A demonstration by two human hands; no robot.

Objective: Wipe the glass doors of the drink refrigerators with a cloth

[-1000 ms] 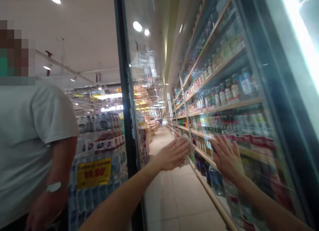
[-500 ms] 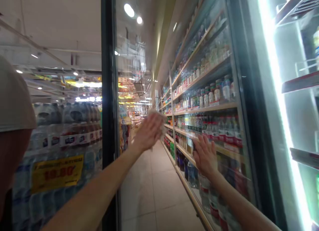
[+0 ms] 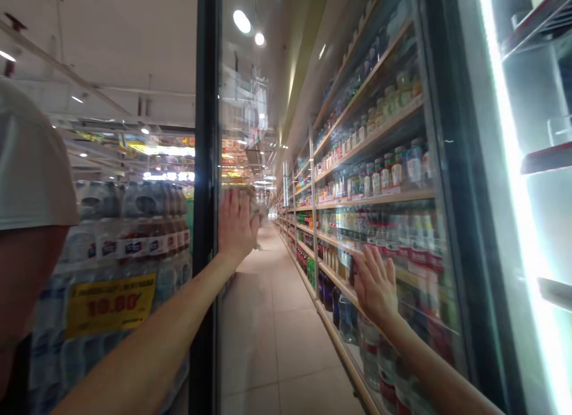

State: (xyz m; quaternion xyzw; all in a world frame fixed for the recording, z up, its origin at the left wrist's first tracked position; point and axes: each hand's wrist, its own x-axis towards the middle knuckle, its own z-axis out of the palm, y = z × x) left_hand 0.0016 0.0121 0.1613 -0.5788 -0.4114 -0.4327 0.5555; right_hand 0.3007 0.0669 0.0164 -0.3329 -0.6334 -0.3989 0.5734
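My left hand [image 3: 236, 224] lies flat against a tall glass door [image 3: 277, 105], close to its black frame [image 3: 205, 135]. It presses a pale cloth [image 3: 258, 209] onto the pane, and the cloth sticks out past the fingertips. My right hand [image 3: 375, 284] rests open on the same glass, lower and to the right, fingers spread and pointing up. It holds nothing.
Another person's pale sleeve [image 3: 31, 164] and arm fill the left edge. Stacked water bottles [image 3: 134, 236] carry a yellow price tag [image 3: 109, 304]. Drink shelves [image 3: 379, 182] line a tiled aisle [image 3: 277, 331] behind the glass. A lit cooler interior [image 3: 536, 164] is at right.
My left hand slid the cloth up and left across the glass, from the middle to beside the black frame. My right hand stayed flat on the pane. The other person shifted left out of view.
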